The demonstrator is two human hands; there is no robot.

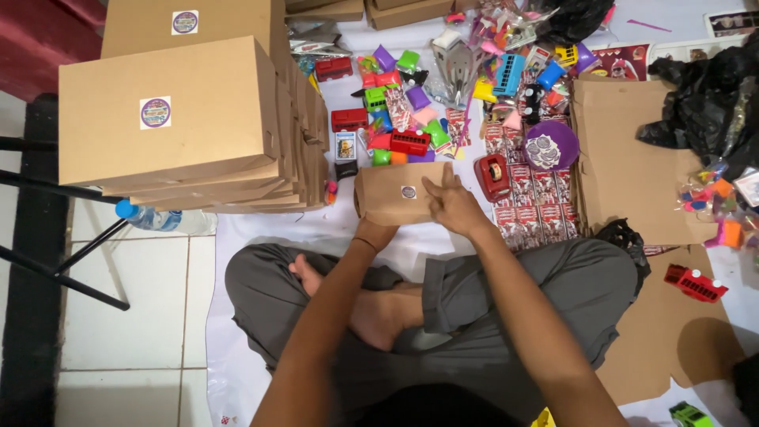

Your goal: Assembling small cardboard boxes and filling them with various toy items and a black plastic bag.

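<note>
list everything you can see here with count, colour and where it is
small brown cardboard box with round sticker: one, brown, held in front of the person, centre
flat brown cardboard boxes with round stickers: a stack, count unclear, brown, left
clear plastic water bottle with blue cap: one, lying under the stack's edge, left
small plastic toys: many, mixed bright colours, beyond the held box
red tape dispenser: one, right of the held box
purple plastic bowl: one, upper centre-right
flattened brown cardboard sheet: one, right
black plastic bags: count unclear, far right
red toy bus: one, lower right
left hand: under the box's bottom left edge
right hand: fingers flat on the box front
</note>
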